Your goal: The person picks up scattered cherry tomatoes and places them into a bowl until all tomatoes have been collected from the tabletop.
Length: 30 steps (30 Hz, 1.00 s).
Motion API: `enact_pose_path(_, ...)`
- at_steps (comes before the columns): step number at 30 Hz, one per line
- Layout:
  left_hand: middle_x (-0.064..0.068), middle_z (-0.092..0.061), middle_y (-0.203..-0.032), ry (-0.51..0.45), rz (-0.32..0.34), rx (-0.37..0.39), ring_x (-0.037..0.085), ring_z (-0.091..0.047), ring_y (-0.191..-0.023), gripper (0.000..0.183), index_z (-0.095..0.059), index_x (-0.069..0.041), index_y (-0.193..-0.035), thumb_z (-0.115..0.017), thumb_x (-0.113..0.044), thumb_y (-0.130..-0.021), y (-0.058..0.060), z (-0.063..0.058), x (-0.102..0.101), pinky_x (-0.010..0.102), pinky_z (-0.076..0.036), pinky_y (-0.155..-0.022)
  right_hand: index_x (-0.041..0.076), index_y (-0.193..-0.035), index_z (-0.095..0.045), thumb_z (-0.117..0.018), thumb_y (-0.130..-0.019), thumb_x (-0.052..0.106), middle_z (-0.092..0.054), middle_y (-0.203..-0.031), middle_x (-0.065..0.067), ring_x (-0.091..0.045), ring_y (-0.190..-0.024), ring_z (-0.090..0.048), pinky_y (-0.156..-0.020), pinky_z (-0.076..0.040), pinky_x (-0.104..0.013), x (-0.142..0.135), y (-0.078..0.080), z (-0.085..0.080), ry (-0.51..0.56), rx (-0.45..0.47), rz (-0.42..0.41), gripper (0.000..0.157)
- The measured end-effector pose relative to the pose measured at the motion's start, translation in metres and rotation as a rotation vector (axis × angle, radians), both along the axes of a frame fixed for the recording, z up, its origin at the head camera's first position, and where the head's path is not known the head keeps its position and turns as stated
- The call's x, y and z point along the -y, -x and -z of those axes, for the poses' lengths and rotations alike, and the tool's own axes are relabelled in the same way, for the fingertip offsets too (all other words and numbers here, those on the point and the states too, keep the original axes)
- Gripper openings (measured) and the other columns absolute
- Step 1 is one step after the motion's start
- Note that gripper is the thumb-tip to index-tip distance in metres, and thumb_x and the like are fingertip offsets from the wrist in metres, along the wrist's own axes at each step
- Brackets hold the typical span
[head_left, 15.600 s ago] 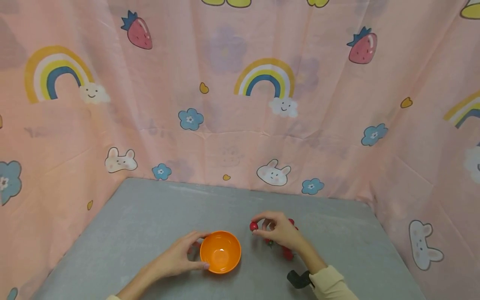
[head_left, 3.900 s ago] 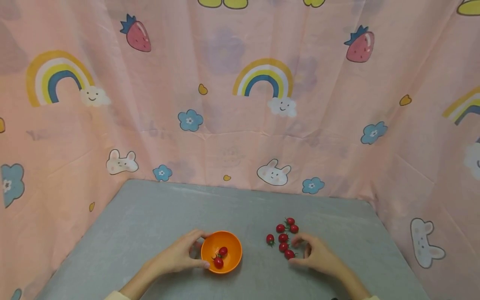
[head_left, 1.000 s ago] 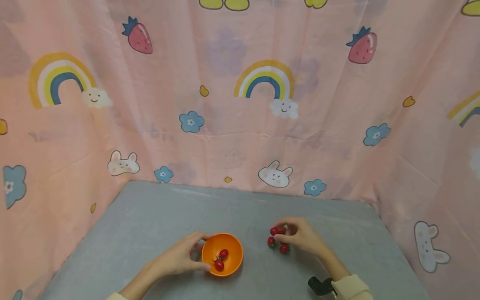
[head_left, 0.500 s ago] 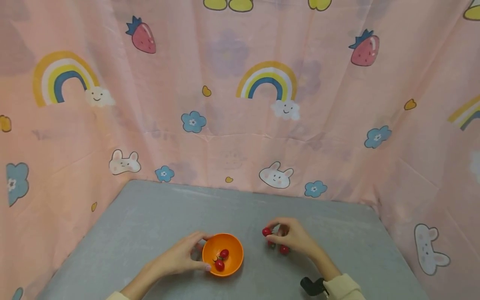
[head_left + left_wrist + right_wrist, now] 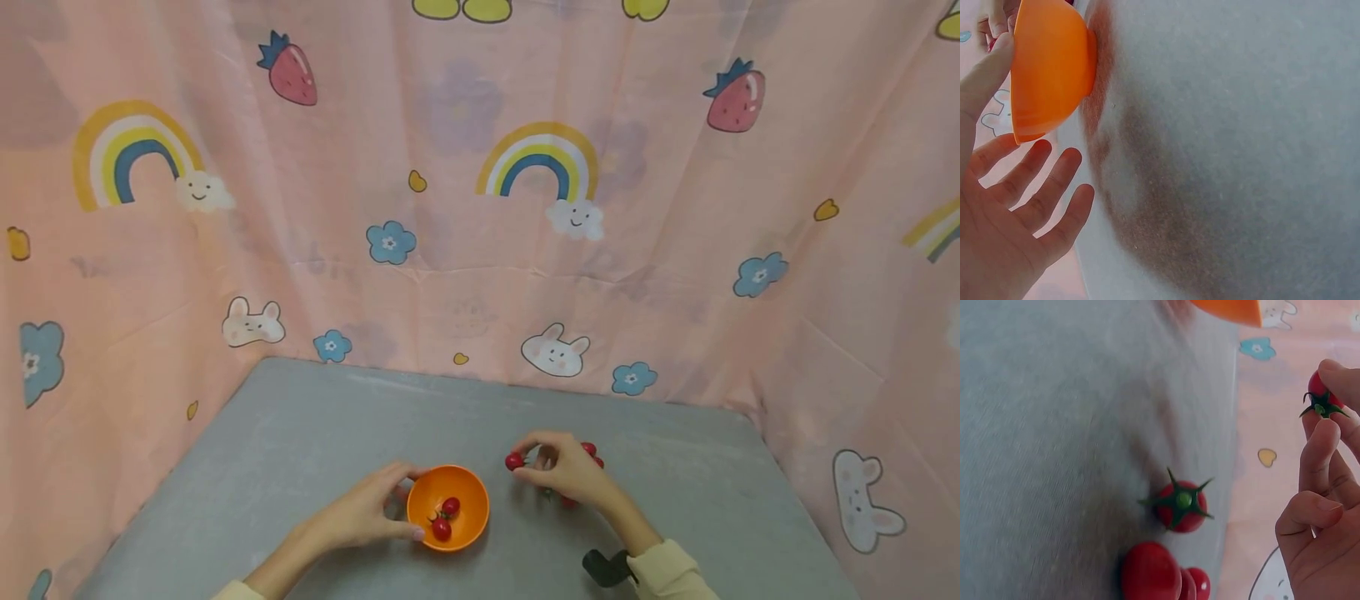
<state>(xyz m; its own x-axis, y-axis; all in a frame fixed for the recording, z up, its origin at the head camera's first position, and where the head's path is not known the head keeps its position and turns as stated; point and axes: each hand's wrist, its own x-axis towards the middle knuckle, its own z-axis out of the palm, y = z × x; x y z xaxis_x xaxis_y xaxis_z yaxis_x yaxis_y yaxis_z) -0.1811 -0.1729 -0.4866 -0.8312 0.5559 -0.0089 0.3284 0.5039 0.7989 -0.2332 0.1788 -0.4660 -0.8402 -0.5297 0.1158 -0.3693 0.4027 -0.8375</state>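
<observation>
On the grey table an orange bowl point(image 5: 471, 525) stands with two red cherry tomatoes point(image 5: 442, 528) inside. My left hand point(image 5: 367, 508) steadies it from the left, thumb and forefinger at the rim; the other fingers point(image 5: 1063, 209) spread free in the left wrist view. Between thumb and fingertips my right hand point(image 5: 570, 471) pinches a cherry tomato point(image 5: 514, 461), raised to the right of the bowl. Its green stem cap point(image 5: 1320, 409) shows in the right wrist view. Beneath and behind that hand lie several more cherry tomatoes point(image 5: 589, 449), partly hidden by it.
A pink curtain point(image 5: 450, 292) printed with rainbows, flowers and rabbits encloses the grey table point(image 5: 322, 425) at the back and sides. A black device point(image 5: 606, 568) sits at the right wrist, by the sleeve.
Over the last second my right hand lifts a cherry tomato from the group and carries it left towards the bowl. The bowl was empty in the oldest frame. My left hand stays put.
</observation>
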Motion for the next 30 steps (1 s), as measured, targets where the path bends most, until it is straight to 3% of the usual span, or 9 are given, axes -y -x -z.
enact_pose_path(8,0.002,-0.055,-0.135,-0.012,0.013,-0.009,0.015,-0.059,-0.102,0.064,-0.055,-0.013,-0.138,-0.085,-0.035,-0.085,0.0,0.0,0.0,0.037,-0.052,-0.085,0.017,-0.109,-0.074,-0.081,-0.09,0.02,-0.069,-0.099,0.003,-0.018,-0.066,-0.057,-0.054,-0.05,-0.026,0.014,0.002,0.001,0.015,-0.031,-0.051,0.02)
enact_pose_path(14,0.002,-0.055,-0.136,-0.006,0.013,-0.007,0.016,-0.06,-0.104,0.065,-0.054,-0.014,-0.139,-0.084,-0.037,-0.086,-0.001,-0.002,0.0,0.038,-0.052,-0.089,0.017,-0.108,-0.074,-0.081,-0.09,0.02,-0.069,-0.098,0.006,-0.019,-0.068,-0.058,-0.058,-0.051,-0.027,0.023,0.003,0.004,0.001,-0.005,-0.071,0.019)
enact_pose_path(20,0.002,-0.055,-0.136,0.0,0.01,0.007,0.016,-0.06,-0.104,0.066,-0.054,-0.014,-0.139,-0.084,-0.038,-0.085,-0.001,-0.002,-0.002,0.039,-0.052,-0.09,0.016,-0.11,-0.074,-0.08,-0.091,0.018,-0.07,-0.099,0.004,-0.017,-0.067,-0.057,-0.063,-0.054,-0.028,0.03,0.001,0.004,0.02,0.015,-0.143,0.021)
enact_pose_path(30,0.003,-0.055,-0.135,-0.007,0.011,0.007,0.015,-0.061,-0.102,0.065,-0.054,-0.013,-0.139,-0.084,-0.036,-0.086,0.0,-0.002,-0.002,0.038,-0.053,-0.087,0.011,-0.112,-0.073,-0.078,-0.093,0.018,-0.069,-0.099,0.003,-0.014,-0.068,-0.055,-0.062,-0.051,-0.025,0.037,-0.004,0.006,0.011,0.052,-0.186,0.021)
